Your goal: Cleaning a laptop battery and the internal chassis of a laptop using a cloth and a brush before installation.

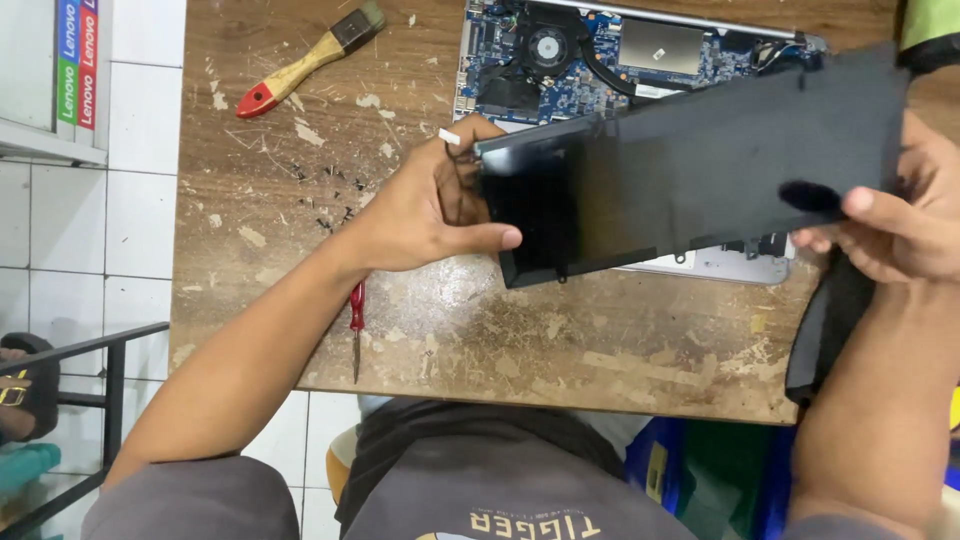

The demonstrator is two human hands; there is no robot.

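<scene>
Black laptop battery [690,165] held up between both hands, above the opened laptop [600,60].

Flat, long and matte, the battery runs tilted from the left hand [430,205] up to the right hand [895,225] — the left hand clamps its near-left end, thumb across the top face and fingers behind, while the right hand pinches its far-right edge, thumb on top. Just beyond and under the battery lies the opened laptop, its blue circuit board and round fan exposed. Beneath the left wrist a red-handled screwdriver [356,330] rests on the worn wooden surface [480,340]; small dark screws [330,195] are scattered just left of that hand. Farther off to the left and beyond — a paintbrush [310,58] with a red-tipped wooden handle.
</scene>
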